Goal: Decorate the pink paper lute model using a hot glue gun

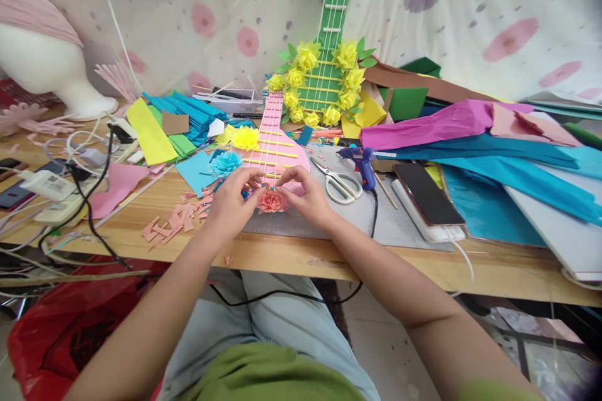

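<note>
My left hand (231, 203) and my right hand (306, 197) meet over a salmon-pink paper flower (271, 202) at the lower end of a pink paper guitar (275, 144). Both hands pinch the flower's top edge with curled fingers. The flower rests against the guitar's body, on the grey mat (357, 216). A blue paper flower (225, 163) and a yellow paper flower (245, 138) lie on the guitar's left side. Pink paper scraps (172, 224) are scattered left of my left hand.
A green paper guitar (329, 56) ringed with yellow flowers leans at the back. Scissors (339, 184), a blue glue gun (362, 163) and a phone (427, 194) lie right of my hands. Coloured paper sheets (493, 150) pile right; cables and a power strip (56, 191) left.
</note>
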